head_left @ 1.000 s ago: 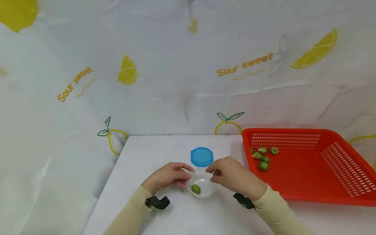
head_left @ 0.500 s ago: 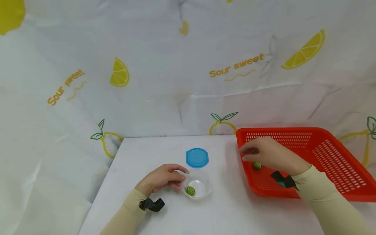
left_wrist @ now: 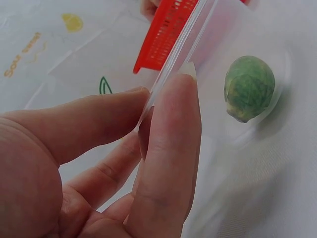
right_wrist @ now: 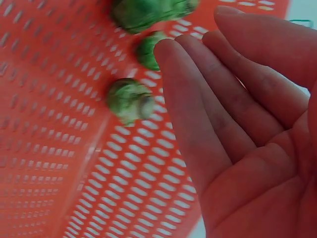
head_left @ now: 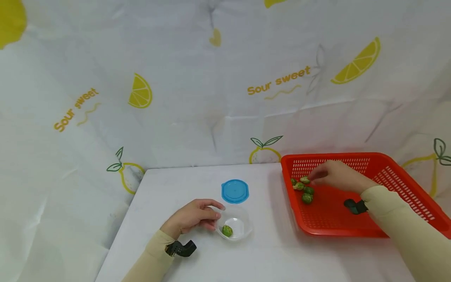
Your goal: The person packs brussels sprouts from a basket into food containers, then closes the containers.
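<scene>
A small clear plastic bowl [head_left: 239, 224] stands on the white table with one Brussels sprout [head_left: 227, 230] inside. My left hand [head_left: 193, 215] pinches the bowl's near-left rim between thumb and fingers, as the left wrist view shows closely; the same sprout [left_wrist: 249, 88] appears there through the clear wall. Over the red plastic basket [head_left: 341, 231], my right hand [head_left: 336, 177] hangs just right of several Brussels sprouts [head_left: 307, 198] in its left part. The right wrist view shows that hand's fingers extended and nothing held, close to a sprout [right_wrist: 130, 100].
A blue lid [head_left: 235, 191] lies flat on the table behind the bowl. The basket's raised, slotted walls stand at the table's right side. A white sheet [head_left: 190, 98] printed with lemons hangs behind the table [head_left: 176, 184].
My right hand has gone from above the bowl rightward over the basket's left wall and in among the sprouts. My left hand keeps its hold on the bowl. The head view has shifted slightly.
</scene>
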### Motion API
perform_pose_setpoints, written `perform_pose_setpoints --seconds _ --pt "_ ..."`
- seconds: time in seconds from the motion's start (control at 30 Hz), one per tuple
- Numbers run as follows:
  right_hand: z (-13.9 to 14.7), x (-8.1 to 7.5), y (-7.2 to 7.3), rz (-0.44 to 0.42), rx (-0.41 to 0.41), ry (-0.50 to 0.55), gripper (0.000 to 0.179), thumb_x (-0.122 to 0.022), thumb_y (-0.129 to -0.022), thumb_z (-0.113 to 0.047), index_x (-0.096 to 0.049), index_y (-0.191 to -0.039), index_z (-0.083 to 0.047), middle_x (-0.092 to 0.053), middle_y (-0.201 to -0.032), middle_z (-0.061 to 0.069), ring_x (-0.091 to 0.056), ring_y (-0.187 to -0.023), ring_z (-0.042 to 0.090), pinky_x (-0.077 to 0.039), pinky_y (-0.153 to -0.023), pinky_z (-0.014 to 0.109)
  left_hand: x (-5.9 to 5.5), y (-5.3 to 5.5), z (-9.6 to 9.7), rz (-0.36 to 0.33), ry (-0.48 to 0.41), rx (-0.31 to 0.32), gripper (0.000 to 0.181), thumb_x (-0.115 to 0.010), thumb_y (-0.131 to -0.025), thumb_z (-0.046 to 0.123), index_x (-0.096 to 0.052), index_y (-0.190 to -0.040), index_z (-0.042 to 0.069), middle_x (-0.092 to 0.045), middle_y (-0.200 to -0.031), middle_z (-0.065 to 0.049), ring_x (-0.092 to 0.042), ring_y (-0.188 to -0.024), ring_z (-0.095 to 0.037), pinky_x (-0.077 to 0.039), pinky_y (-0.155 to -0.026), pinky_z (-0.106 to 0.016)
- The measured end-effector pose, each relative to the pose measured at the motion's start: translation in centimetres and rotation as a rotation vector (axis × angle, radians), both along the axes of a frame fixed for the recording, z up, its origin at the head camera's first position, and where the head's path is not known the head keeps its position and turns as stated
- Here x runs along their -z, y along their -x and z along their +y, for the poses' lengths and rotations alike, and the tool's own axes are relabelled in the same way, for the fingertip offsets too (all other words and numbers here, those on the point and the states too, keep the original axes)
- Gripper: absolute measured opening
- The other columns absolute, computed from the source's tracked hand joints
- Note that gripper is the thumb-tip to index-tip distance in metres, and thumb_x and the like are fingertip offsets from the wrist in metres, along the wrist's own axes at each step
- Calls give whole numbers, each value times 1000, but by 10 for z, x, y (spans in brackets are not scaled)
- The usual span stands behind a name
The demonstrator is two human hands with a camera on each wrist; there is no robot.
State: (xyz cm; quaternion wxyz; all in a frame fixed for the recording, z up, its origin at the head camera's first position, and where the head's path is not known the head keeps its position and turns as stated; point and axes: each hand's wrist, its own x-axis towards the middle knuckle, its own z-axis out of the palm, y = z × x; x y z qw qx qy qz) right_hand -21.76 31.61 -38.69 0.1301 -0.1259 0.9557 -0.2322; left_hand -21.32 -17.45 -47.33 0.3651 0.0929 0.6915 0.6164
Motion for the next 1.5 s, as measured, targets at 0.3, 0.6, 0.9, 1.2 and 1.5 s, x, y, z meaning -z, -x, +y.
perform_pose_setpoints --seconds 0.3,0.6,0.9,1.2,1.5 --pt "11 25 18 -80 10 25 28 -81 -97 -25 -82 -119 -7 -81 -113 7 -71 -102 22 -64 -95 53 -2 0 0 8 7 -7 39 -77 -100 13 -68 -136 3 -74 -83 -3 -72 -69 -11 -67 -71 -26" --pt "6 35 20 -114 4 15 32 -84 -94 -27 -82 -118 -6 -81 -115 9 -70 -101 22 -64 -92 52 -2 -3 -1 4 10 -3 38 -77 -100 13 -69 -136 4 -74 -83 -3 -72 -69 -11 -67 -71 -25" --pt "-1 32 23 -119 -4 -20 34 -86 -92 -27 -82 -117 -4 -81 -111 9 -69 -98 21 -64 -93 53 -2 -1 -1 5 6 -8 38 -77 -100 12 -69 -136 4 -74 -85 -4 -72 -70 -11 -67 -71 -25" --pt "0 30 25 -109 -23 -18 32 -86 -92 -22 -81 -116 -2 -81 -111 10 -71 -97 21 -64 -92 52 -1 -2 -4 9 24 -10 39 -78 -100 15 -69 -137 5 -76 -86 -4 -73 -70 -12 -67 -73 -26" --pt "3 11 12 -52 10 -57 36 -86 -93 -25 -79 -120 -2 -80 -112 10 -71 -99 24 -65 -89 54 1 0 -6 23 41 -3 38 -78 -101 19 -70 -136 8 -78 -92 -7 -74 -73 -13 -68 -76 -27"
